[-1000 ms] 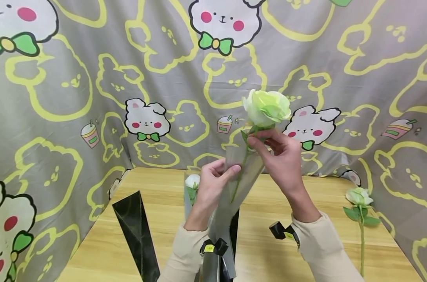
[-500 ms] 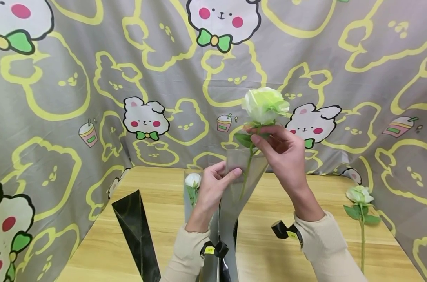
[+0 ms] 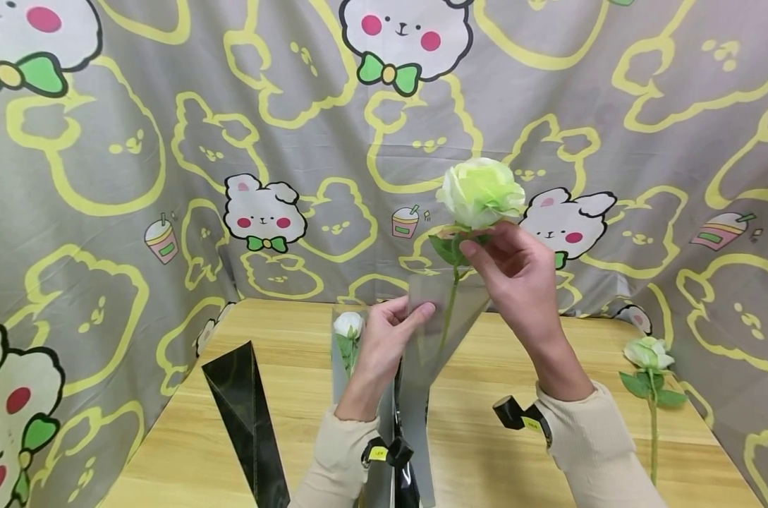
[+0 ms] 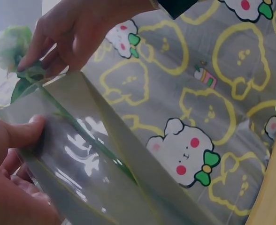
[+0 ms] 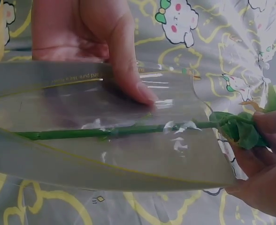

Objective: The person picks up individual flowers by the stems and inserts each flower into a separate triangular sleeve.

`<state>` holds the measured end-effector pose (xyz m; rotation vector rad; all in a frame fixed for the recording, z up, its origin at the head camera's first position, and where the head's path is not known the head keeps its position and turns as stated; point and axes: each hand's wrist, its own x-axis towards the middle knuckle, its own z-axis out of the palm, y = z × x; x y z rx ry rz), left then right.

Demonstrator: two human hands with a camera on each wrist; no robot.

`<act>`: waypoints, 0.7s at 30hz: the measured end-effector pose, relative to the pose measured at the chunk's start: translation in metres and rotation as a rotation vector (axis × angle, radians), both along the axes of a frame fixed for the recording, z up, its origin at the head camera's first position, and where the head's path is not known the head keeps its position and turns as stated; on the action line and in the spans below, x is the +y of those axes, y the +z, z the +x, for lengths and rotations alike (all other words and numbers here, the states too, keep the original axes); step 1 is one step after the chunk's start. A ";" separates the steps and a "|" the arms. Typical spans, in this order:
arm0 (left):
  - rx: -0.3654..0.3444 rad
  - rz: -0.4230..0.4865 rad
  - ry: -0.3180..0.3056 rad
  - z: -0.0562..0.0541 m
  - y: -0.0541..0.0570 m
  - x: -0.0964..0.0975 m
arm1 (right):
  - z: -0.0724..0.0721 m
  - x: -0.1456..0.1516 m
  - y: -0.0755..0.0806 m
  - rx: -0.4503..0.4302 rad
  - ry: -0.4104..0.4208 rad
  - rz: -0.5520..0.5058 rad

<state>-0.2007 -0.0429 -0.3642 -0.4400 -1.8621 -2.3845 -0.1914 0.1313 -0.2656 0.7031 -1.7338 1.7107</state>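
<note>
A pale green-white artificial rose (image 3: pixel 482 192) stands upright above a translucent grey flower sleeve (image 3: pixel 443 331), its stem running down inside. Just below the bloom, my right hand (image 3: pixel 523 271) pinches the stem and leaves between thumb and fingers. My left hand (image 3: pixel 386 335) grips the sleeve's left edge near its mouth, thumb in front and fingers behind. Through the clear front in the right wrist view, the green stem (image 5: pixel 105 133) lies lengthwise between gold-lined edges. The rose's leaves (image 4: pixel 27 82) sit outside the sleeve's mouth in the left wrist view.
A black folded sleeve (image 3: pixel 247 416) lies on the wooden table (image 3: pixel 485 451) at left. Behind my left forearm lies a white rose (image 3: pixel 348 326) in a sleeve. Another pale green rose (image 3: pixel 649 354) lies at right. A patterned curtain (image 3: pixel 333 141) surrounds the table.
My right hand has shifted slightly right with the rose, and the bloom has turned a little. The sleeve's mouth has dropped slightly and moved right; my left hand keeps its grip.
</note>
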 end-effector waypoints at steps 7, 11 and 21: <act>-0.018 0.063 0.045 0.000 0.002 0.002 | 0.002 0.001 -0.005 -0.042 0.023 0.029; -0.027 0.111 0.064 0.000 0.002 0.003 | 0.002 0.000 -0.008 -0.056 0.043 0.025; -0.046 0.169 0.047 0.000 0.003 0.005 | 0.000 -0.003 -0.014 -0.079 0.018 0.078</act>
